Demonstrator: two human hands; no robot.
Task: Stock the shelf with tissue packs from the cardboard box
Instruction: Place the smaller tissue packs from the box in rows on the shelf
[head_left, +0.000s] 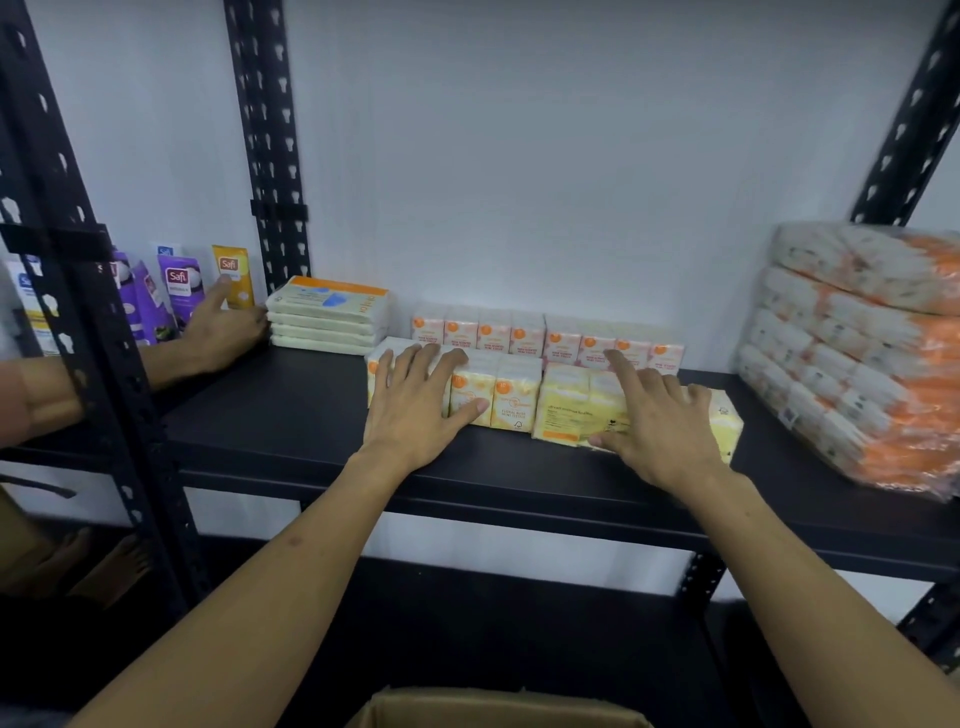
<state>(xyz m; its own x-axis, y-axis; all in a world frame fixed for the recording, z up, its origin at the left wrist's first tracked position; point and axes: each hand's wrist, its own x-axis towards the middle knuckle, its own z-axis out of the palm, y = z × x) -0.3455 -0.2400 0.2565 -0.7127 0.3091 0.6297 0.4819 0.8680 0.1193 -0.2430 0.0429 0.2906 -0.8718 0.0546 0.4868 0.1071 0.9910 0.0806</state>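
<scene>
Two rows of tissue packs already stand on the black shelf (291, 415), and I take things from biggest down. The shelf board runs left to right across my view, its front edge nearest me. At its right end sits a tall pile of orange-and-white wrapped bundles (852, 358); at the left rear lies a stack of flat cream packs (327, 317). Between them, against the wall, stands the pink back row (545, 338), and just in front of it the yellow front row, split into a left yellow pack (498, 400) and a right yellow pack (571, 410), each with its long side parallel to the shelf edge. My left hand (415, 405) lies flat with fingers spread on the left pack; my right hand (660, 410) rests open on the right one, forefinger stretched toward the pink row. Neither is gripping anything. Each pack lies directly under its own hand, so I judge a straight push away from me would seat them against the pink row. The cardboard box (493, 709) sits below, at the bottom edge. Someone else's hand (223, 327) touches pouches (179, 296) on the next bay.
</scene>
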